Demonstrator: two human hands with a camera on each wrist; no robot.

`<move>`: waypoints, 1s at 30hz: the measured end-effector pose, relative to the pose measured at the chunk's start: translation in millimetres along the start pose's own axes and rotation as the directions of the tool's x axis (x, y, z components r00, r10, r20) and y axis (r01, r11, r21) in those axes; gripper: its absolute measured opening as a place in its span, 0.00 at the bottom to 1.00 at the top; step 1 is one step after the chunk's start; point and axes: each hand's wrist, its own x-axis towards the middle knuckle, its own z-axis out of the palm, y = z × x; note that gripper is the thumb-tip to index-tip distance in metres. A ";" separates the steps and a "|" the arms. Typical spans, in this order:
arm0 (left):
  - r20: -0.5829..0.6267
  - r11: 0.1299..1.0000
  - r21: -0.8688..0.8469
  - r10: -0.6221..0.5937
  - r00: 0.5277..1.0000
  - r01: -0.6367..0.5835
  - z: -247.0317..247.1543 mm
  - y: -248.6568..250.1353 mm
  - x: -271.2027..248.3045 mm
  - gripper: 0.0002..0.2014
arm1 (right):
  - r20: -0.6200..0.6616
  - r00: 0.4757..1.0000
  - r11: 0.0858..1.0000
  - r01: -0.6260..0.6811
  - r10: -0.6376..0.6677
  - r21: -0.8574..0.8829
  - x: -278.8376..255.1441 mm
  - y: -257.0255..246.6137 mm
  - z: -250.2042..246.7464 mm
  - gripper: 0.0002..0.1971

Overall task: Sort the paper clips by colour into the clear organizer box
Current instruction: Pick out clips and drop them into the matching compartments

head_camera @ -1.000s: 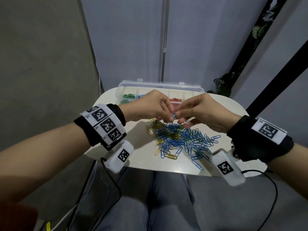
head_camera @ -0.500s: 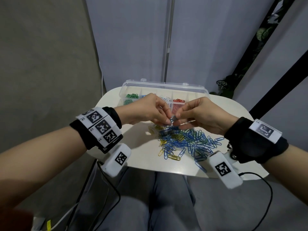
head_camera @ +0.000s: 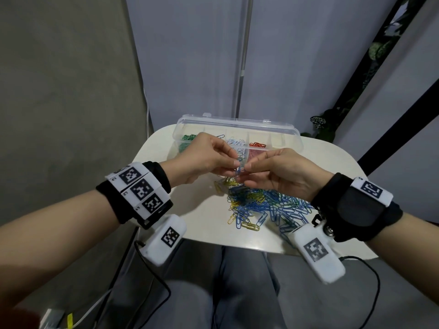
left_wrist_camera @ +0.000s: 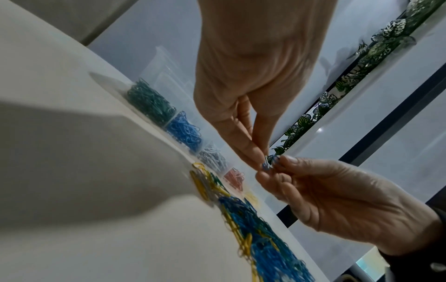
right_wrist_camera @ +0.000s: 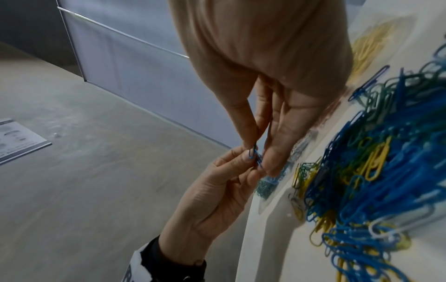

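Organizer box [head_camera: 237,123] holds sorted clips (by colour)

Blue clip [head_camera: 239,171] held in air above pile, pinched at both ends betw. fingers [head_camera: 231,162] of left hand [head_camera: 204,157] and right hand [head_camera: 278,173].

Loose pile of clips [head_camera: 266,205] on worktop [head_camera: 202,210], near side: mostly blue, w/ yellow and some green mixed in, tangled.

Clear organizer box [head_camera: 294,136] at far edge, lid open. Compartments L to R: green, blue, white, red, yellow.
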 end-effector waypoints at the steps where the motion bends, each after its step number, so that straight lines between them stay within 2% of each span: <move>1: -0.017 1.000 -0.011 -0.004 1.000 0.004 0.1 -1.1 -0.8 0.06 | -0.007 1.000 1.000 0.002 -0.002 0.005 0.4 0.2 1.7 0.02; 7: -0.039 0.997 -0.028 -0.075 0.996 0.074 -4.0 -4.3 -6.1 0.04 | -0.063 0.996 0.998 0.066 -0.067 -0.020 6.1 8.2 13.5 0.04; 10: -0.020 0.997 -0.023 -0.075 0.997 0.075 -10.2 -4.5 -9.9 0.03 | -0.068 0.995 0.997 0.068 -0.071 -0.046 7.1 6.8 17.2 0.05; 12: -0.034 0.998 0.014 -0.059 0.998 0.060 -18.5 -5.9 -10.4 0.03 | -0.076 0.991 0.988 0.099 -0.109 -0.123 6.5 3.7 19.3 0.04; 15: -0.038 0.981 0.190 -0.028 0.999 0.034 -33.9 -9.2 -12.1 0.02 | -0.115 0.958 0.918 0.212 -0.263 -0.334 7.0 -6.5 21.7 0.07; 18: 0.009 0.899 0.438 0.005 1.000 -0.008 -41.5 -11.1 -15.5 0.02 | -0.127 0.913 0.840 0.294 -0.389 -0.457 12.8 -27.0 27.7 0.07; 21: 0.034 0.847 0.530 0.035 0.999 -0.048 -43.9 -10.2 -15.1 0.05 | -0.143 0.858 0.757 0.343 -0.494 -0.557 27.9 -48.9 40.2 0.05; 23: 0.027 0.829 0.557 0.046 0.999 -0.054 -47.3 -8.3 -14.0 0.06 | -0.146 0.839 0.714 0.339 -0.524 -0.612 41.4 -59.2 49.2 0.05; 26: 0.010 0.801 0.595 0.068 0.998 -0.061 -54.5 -4.9 -15.5 0.06 | -0.144 0.849 0.664 0.281 -0.509 -0.693 59.6 -67.4 56.5 0.08; 30: -0.044 0.778 0.623 0.133 0.990 -0.077 -70.8 7.8 -17.3 0.06 | -0.157 0.854 0.663 0.255 -0.495 -0.704 65.9 -73.4 51.7 0.09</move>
